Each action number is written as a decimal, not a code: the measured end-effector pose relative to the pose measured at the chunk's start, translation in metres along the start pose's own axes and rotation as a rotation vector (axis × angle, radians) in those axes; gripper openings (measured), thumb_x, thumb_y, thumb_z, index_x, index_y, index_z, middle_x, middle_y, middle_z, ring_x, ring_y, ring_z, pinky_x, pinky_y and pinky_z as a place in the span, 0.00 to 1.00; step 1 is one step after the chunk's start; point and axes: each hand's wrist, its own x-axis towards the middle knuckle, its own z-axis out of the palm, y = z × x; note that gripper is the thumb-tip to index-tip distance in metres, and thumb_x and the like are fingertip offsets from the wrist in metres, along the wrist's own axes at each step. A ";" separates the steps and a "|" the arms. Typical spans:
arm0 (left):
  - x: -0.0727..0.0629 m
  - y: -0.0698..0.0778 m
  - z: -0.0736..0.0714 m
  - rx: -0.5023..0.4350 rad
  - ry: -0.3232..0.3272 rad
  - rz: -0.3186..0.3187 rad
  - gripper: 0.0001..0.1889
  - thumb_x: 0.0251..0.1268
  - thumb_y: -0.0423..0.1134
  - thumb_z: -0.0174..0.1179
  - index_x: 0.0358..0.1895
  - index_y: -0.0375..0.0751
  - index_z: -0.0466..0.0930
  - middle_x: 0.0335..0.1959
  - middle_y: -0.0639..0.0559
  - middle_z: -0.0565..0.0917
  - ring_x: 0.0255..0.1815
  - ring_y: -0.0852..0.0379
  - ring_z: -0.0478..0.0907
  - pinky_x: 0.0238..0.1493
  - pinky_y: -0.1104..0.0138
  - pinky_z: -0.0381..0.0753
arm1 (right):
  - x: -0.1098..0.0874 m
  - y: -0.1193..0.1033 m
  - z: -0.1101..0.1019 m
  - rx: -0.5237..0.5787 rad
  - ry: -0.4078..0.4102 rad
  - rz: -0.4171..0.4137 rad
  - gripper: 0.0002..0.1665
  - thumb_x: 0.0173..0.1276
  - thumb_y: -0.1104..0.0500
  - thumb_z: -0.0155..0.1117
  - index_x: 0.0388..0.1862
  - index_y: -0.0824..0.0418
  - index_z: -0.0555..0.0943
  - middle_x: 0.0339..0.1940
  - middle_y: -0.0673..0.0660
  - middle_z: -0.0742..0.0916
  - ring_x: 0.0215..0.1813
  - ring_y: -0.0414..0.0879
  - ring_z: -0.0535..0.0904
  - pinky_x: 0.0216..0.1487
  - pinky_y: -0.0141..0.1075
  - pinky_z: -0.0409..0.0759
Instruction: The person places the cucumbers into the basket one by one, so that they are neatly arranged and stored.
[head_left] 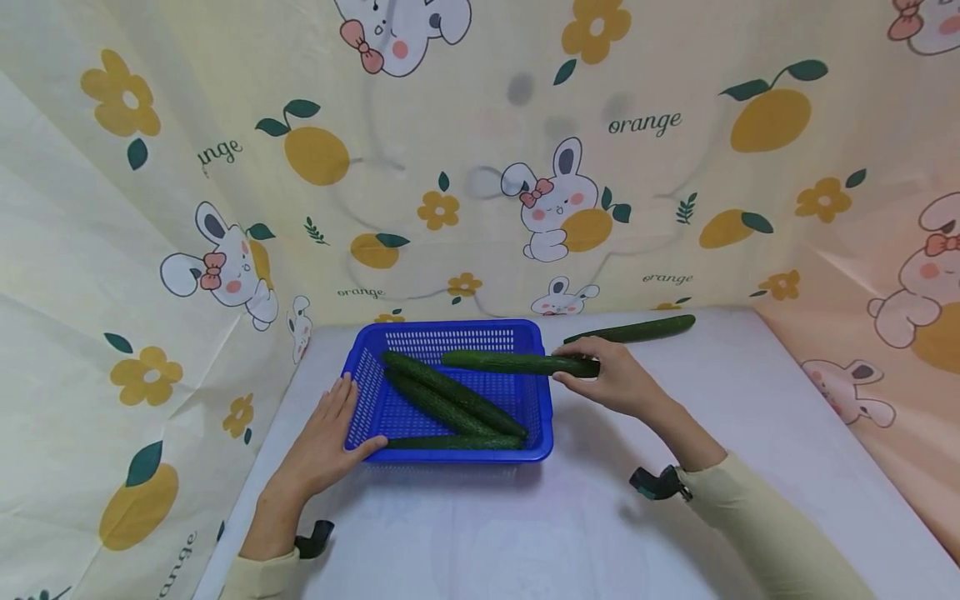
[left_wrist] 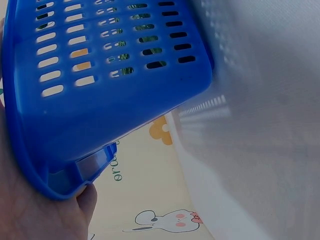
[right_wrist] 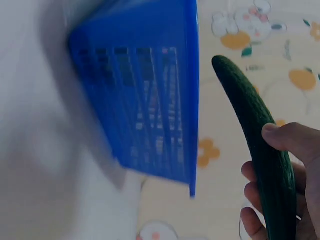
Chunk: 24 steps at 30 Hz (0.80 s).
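Note:
My right hand (head_left: pixel 611 379) grips one end of a long green cucumber (head_left: pixel 498 362), its other end reaching leftward over the blue basket (head_left: pixel 546 400). In the right wrist view, the thumb lies along one side of the cucumber (right_wrist: pixel 260 120) and the fingers curl round the other. Three more cucumbers lie inside: two slant side by side, and a third cucumber (head_left: pixel 450 442) runs along the front wall. My left hand (head_left: pixel 318 437) rests on the basket's left front corner, fingers straight along the left rim, thumb spread over the front one. From the left wrist, the palm shows against the rim.
Another cucumber (head_left: pixel 637 331) lies on the white tabletop (head_left: pixel 585 525) behind my right hand, to the right of the basket. A cloth (head_left: pixel 465 125) printed with rabbits and oranges hangs behind the table and along its sides.

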 end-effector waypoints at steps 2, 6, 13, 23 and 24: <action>0.000 0.000 0.000 0.003 -0.005 -0.003 0.60 0.73 0.73 0.57 0.87 0.31 0.42 0.90 0.36 0.41 0.90 0.36 0.37 0.87 0.39 0.43 | 0.005 -0.008 0.008 0.001 -0.020 -0.013 0.21 0.69 0.53 0.80 0.58 0.57 0.89 0.53 0.54 0.90 0.53 0.50 0.85 0.55 0.50 0.89; 0.001 0.000 0.000 0.004 -0.007 -0.009 0.59 0.73 0.72 0.58 0.88 0.32 0.42 0.90 0.36 0.40 0.90 0.37 0.36 0.87 0.38 0.43 | 0.014 -0.022 0.025 -0.004 -0.047 -0.047 0.19 0.69 0.53 0.80 0.56 0.57 0.90 0.51 0.52 0.91 0.53 0.49 0.86 0.55 0.49 0.89; 0.000 0.000 0.001 -0.007 -0.017 -0.021 0.61 0.72 0.74 0.57 0.88 0.33 0.41 0.90 0.38 0.39 0.90 0.38 0.35 0.88 0.40 0.41 | 0.023 -0.043 0.054 -0.010 -0.091 -0.024 0.19 0.70 0.51 0.79 0.55 0.58 0.90 0.51 0.52 0.91 0.52 0.48 0.85 0.53 0.47 0.89; 0.000 0.000 0.000 -0.001 0.005 0.008 0.59 0.72 0.72 0.58 0.87 0.30 0.44 0.90 0.36 0.42 0.90 0.35 0.39 0.88 0.40 0.43 | 0.031 -0.061 0.090 0.021 -0.159 -0.009 0.18 0.71 0.50 0.78 0.55 0.57 0.91 0.52 0.51 0.92 0.58 0.49 0.87 0.61 0.50 0.87; -0.001 0.000 0.000 0.000 0.007 0.012 0.59 0.73 0.72 0.58 0.87 0.30 0.44 0.90 0.35 0.42 0.90 0.34 0.39 0.88 0.40 0.43 | 0.031 -0.061 0.093 0.019 -0.163 -0.002 0.18 0.71 0.50 0.78 0.56 0.56 0.91 0.53 0.51 0.92 0.59 0.50 0.87 0.61 0.50 0.87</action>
